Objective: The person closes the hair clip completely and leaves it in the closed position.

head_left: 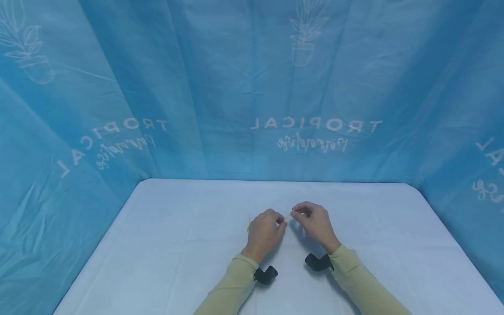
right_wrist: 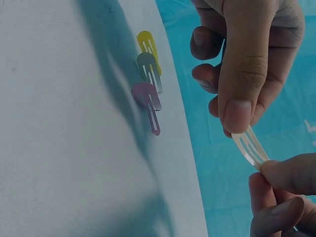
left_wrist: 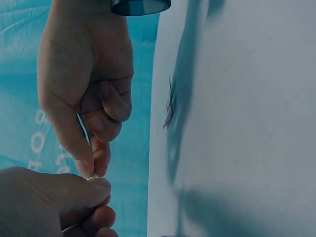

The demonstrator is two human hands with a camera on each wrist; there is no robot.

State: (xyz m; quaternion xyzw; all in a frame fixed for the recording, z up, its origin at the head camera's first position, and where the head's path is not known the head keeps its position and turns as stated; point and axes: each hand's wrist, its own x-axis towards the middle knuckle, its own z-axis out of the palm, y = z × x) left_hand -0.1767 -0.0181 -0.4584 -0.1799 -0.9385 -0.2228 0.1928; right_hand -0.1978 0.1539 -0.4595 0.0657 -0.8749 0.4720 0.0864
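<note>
A small cream hair clip (head_left: 288, 216) (right_wrist: 256, 150) spans the fingertips of both hands above the table. In the head view my left hand (head_left: 264, 231) is at its left end and my right hand (head_left: 316, 222) at its right. From the right wrist view, my left thumb and fingers (right_wrist: 237, 116) pinch the upper end, my right hand (right_wrist: 286, 197) the lower. Only a sliver of clip (left_wrist: 92, 177) shows between my left hand (left_wrist: 54, 200) and right hand (left_wrist: 89, 89). Yellow (right_wrist: 147, 42), grey-green (right_wrist: 145, 64) and purple (right_wrist: 144, 94) clips lie in a row.
A white cloth covers the table (head_left: 165, 245). Blue printed curtains (head_left: 220, 87) hang behind it and along both sides. Dark devices (head_left: 267, 275) sit at both wrists. Small thin items (left_wrist: 170, 108) lie on the cloth near its far edge in the left wrist view.
</note>
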